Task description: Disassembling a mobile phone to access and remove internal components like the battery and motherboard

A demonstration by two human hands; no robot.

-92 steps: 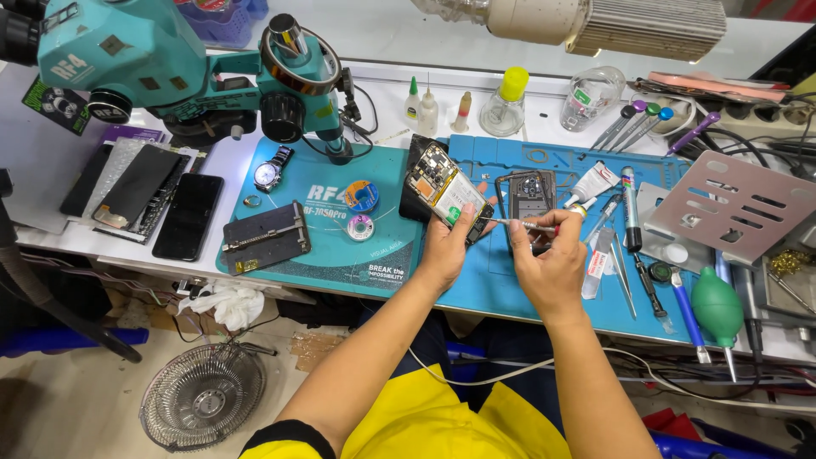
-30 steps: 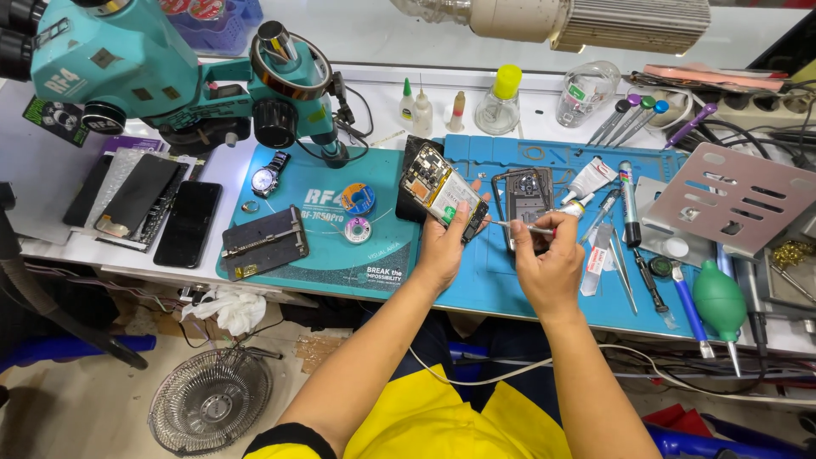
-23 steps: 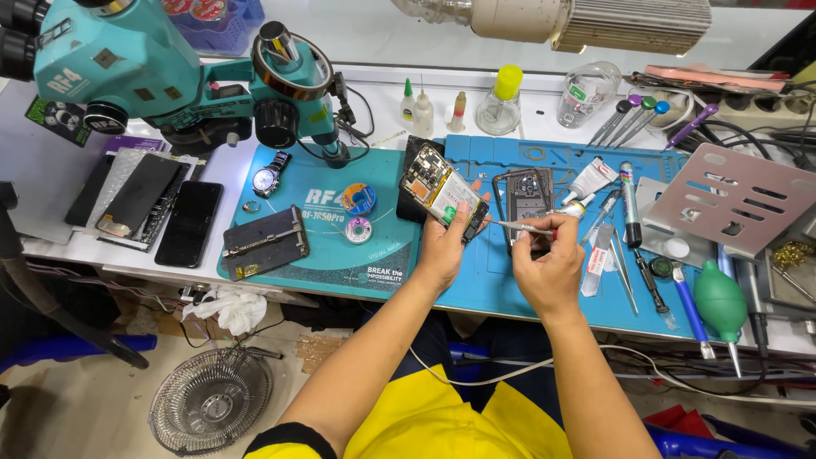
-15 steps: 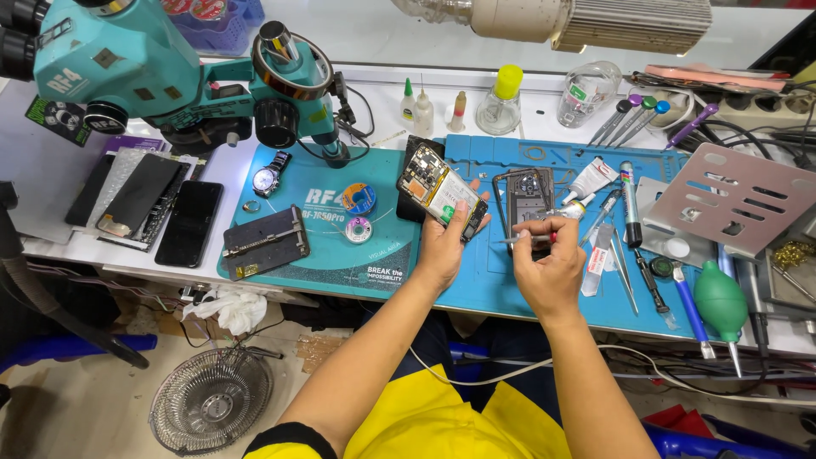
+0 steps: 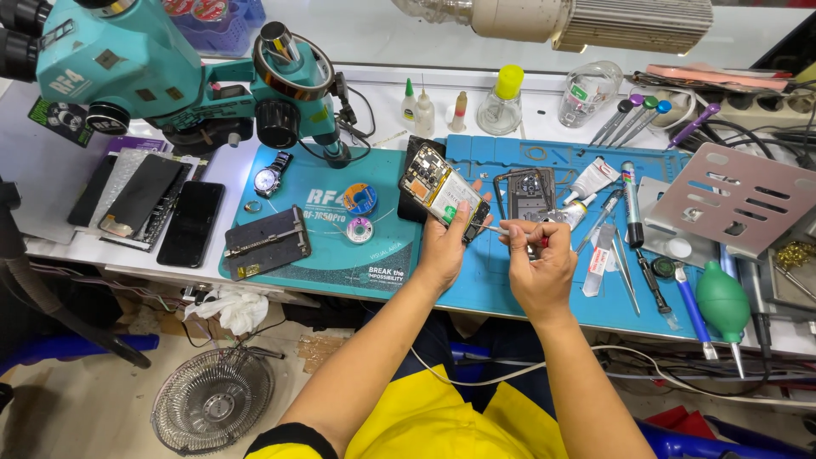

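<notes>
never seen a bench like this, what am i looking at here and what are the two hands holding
This is one view from a camera worn on the person's head, looking down at a repair bench. The left hand holds an opened phone with its inner boards showing. The right hand pinches a thin tool whose tip points at the phone's lower edge. Both work over a blue mat. The big teal machine at upper left is a microscope. Around lie a wristwatch, dark phones, a phone frame, a green air blower and small bottles.
</notes>
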